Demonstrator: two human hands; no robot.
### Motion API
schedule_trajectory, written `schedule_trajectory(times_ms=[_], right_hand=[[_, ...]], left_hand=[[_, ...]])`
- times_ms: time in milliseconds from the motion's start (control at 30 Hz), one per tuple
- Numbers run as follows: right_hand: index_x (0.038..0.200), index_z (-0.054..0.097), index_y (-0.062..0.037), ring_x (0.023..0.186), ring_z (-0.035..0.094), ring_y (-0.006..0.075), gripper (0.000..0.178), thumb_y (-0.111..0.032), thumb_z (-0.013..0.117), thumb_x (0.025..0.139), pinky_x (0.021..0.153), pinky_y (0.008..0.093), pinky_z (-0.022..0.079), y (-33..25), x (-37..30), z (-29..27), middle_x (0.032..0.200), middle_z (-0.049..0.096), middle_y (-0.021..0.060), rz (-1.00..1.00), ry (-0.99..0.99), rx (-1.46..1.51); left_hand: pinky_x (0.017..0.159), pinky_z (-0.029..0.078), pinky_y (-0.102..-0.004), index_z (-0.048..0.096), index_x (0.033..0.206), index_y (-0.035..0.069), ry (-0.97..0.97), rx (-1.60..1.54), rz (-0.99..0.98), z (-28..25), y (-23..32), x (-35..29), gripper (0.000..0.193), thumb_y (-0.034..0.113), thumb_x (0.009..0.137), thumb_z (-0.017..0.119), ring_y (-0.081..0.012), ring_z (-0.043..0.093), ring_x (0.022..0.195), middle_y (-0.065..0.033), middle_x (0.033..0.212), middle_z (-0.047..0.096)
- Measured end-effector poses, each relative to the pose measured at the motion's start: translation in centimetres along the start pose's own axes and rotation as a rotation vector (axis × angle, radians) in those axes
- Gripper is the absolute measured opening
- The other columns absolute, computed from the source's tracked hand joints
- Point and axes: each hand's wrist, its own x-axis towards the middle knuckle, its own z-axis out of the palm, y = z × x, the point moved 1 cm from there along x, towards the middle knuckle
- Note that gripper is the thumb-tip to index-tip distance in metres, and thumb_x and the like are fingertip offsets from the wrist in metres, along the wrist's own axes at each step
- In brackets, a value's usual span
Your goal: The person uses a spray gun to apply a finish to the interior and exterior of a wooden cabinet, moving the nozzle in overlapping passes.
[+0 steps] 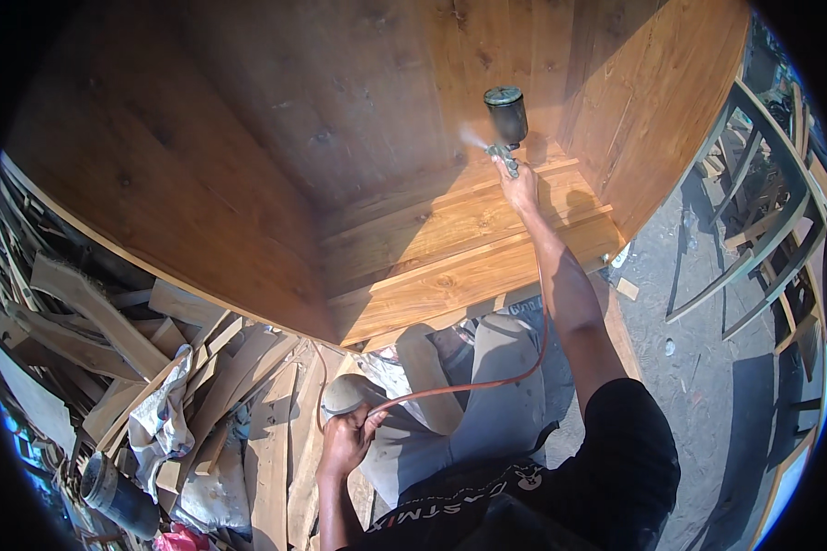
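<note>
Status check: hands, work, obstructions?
Right hand holding spray gun, mist at its nozzle. Left hand gripping red hose. Open wooden box ahead; nothing seen blocking the spray.

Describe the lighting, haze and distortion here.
Head view, lighting: hard sun brightens the bottom boards, while the left panel lies dim; head view, haze: pale mist by the spray gun softens the wood behind; head view, distortion: the left panel's lower edge bows, and black fills the corners.

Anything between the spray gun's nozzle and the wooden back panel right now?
Nothing solid visible: only pale mist shows between the spray gun, in the right hand, and the back panel. The reddish hose runs below, to the left hand.
</note>
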Motion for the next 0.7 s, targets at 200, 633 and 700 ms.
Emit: schedule_trajectory(times_ms=[200, 633, 700], right_hand=[[0.109, 0.078, -0.0018, 0.091, 0.073, 0.0476, 0.055, -0.056, 0.068, 0.102, 0.079, 0.0533, 0.055, 4.5, -1.3, 2.7, 0.089, 0.074, 0.0301, 0.052, -0.053, -0.049], [0.115, 0.077, -0.0039, 0.087, 0.074, 0.0442, 0.051, -0.053, 0.067, 0.104, 0.077, 0.0494, 0.055, -6.3, 1.4, -1.7, 0.09, 0.075, 0.0273, -0.077, -0.059, -0.073], [0.111, 0.076, -0.0028, 0.089, 0.073, 0.0459, 0.054, -0.055, 0.067, 0.104, 0.078, 0.0508, 0.055, -9.4, 2.1, -3.1, 0.091, 0.074, 0.0283, -0.116, -0.027, -0.043]], left_hand=[[0.058, 0.05, -0.0391, 0.069, 0.09, 0.002, -0.017, 0.012, 0.016, 0.3, -0.4, 0.3, 0.036, 0.033, 0.109, 0.067, -0.0236, 0.063, 0.055, -0.0089, 0.06, 0.062], [0.06, 0.051, -0.048, 0.076, 0.1, 0.004, 0.006, 0.023, 0.096, 0.2, 0.2, 1.5, 0.035, 0.038, 0.105, 0.071, -0.0415, 0.066, 0.064, -0.0208, 0.068, 0.064], [0.061, 0.051, -0.0478, 0.077, 0.101, 0.004, 0.02, 0.024, 0.126, -0.2, 0.8, 1.7, 0.034, 0.037, 0.105, 0.071, -0.0416, 0.066, 0.065, -0.0208, 0.07, 0.065]])
